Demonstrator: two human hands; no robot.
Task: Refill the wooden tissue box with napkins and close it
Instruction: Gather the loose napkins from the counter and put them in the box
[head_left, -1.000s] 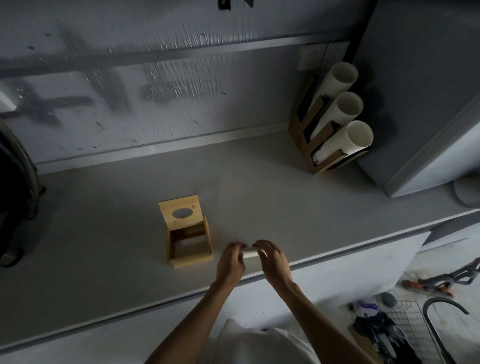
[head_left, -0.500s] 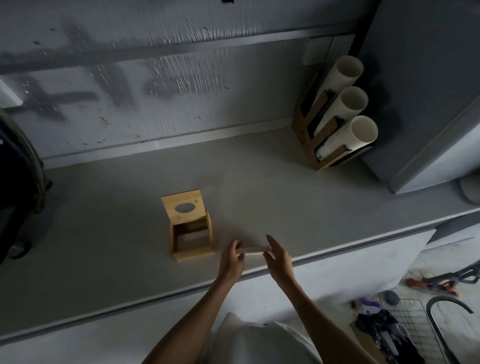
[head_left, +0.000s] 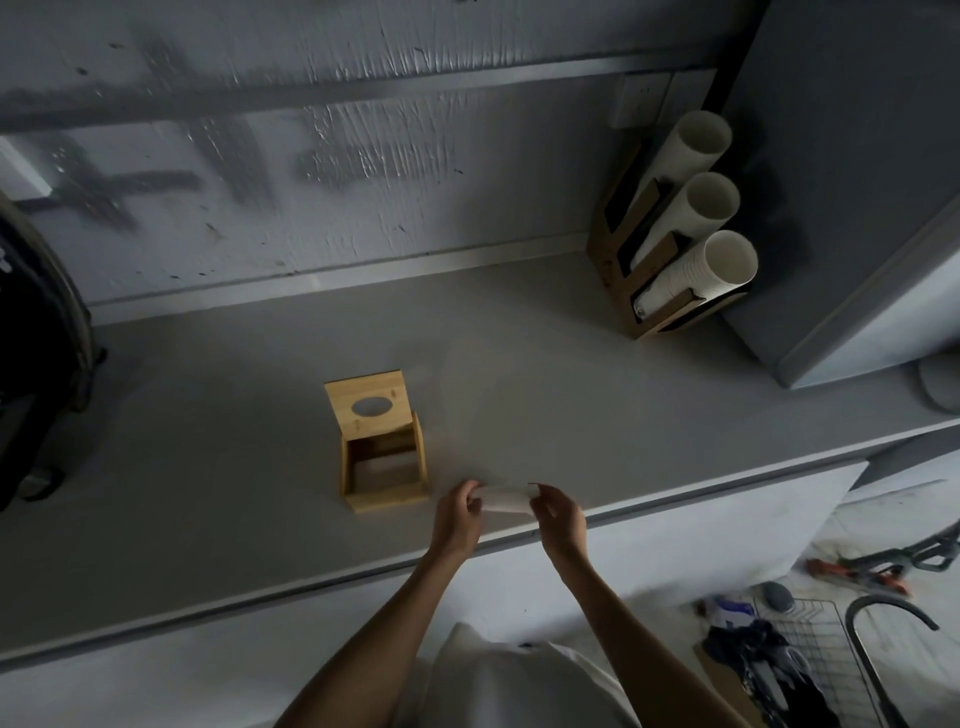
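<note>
The wooden tissue box (head_left: 385, 478) stands on the grey counter (head_left: 208, 467), its lid (head_left: 366, 401) with an oval hole swung up and back. The inside of the box looks dark, and I cannot tell whether anything lies in it. Just right of the box, near the counter's front edge, a white stack of napkins (head_left: 506, 500) is held between both hands. My left hand (head_left: 457, 514) grips its left end and my right hand (head_left: 561, 514) grips its right end, lifting it slightly off the counter.
A wooden cup dispenser (head_left: 670, 249) with three tubes of white paper cups stands at the back right against a grey cabinet (head_left: 857, 208). A dark bag (head_left: 36, 338) sits at the left edge. A wire basket (head_left: 810, 660) and clutter lie on the floor to the right.
The hands were pressed together over the napkins on the counter, then spread apart; now each grips one end, with the stack raised a little.
</note>
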